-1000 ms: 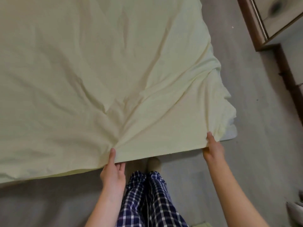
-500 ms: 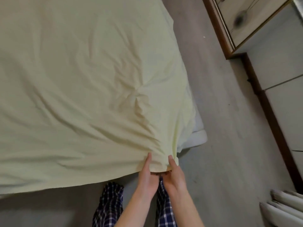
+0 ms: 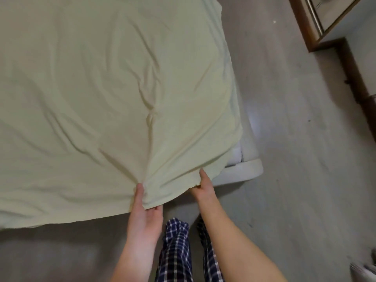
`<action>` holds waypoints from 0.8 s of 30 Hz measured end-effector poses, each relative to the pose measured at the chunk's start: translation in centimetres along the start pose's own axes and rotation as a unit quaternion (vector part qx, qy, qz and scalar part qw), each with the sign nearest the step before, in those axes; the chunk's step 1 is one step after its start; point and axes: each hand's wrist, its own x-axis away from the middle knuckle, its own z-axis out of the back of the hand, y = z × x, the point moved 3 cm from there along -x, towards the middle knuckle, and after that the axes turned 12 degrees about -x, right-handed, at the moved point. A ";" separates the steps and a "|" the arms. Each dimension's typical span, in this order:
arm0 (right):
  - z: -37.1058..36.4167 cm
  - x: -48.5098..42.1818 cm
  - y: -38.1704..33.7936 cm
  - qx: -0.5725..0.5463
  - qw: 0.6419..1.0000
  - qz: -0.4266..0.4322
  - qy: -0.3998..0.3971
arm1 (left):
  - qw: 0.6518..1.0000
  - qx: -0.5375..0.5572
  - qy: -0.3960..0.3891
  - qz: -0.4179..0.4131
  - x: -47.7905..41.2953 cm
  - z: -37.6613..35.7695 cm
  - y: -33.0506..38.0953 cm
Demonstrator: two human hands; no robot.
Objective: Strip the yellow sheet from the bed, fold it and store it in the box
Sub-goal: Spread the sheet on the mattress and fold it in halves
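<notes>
Head camera looks steeply down, close over the bed [image 3: 240,171] corner.

Sheet [image 3: 101,88] atop bed [image 3: 247,171], left of floor [image 3: 295,159] (cabinet [image 3: 303,21] far right)

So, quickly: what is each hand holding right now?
Left hand: pinches the near edge of the yellow sheet.
Right hand: grips the same edge, nearer the bed's corner.
</notes>
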 end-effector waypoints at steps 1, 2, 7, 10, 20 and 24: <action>0.2 0.0 -1.6 0.036 0.998 0.045 0.020 | 1.000 -0.003 0.000 -0.005 0.2 -0.2 0.4; 0.5 0.2 -2.9 0.052 0.996 0.053 0.046 | 1.000 -0.007 -0.001 -0.009 0.3 -0.3 0.6; 0.0 4.4 -10.3 0.221 0.957 0.185 0.013 | 1.000 -0.026 -0.004 -0.001 0.3 1.2 0.0; -1.0 8.6 -15.2 0.206 0.920 0.331 -0.039 | 0.999 -0.045 0.006 0.010 -0.4 2.5 -1.5; 10.4 10.4 -17.4 0.090 0.940 0.280 0.174 | 0.975 -0.155 0.139 0.083 -3.5 5.0 -8.2; 9.4 11.7 -17.4 0.046 0.949 0.292 0.109 | 0.977 -0.144 0.145 0.057 -3.8 5.1 -6.6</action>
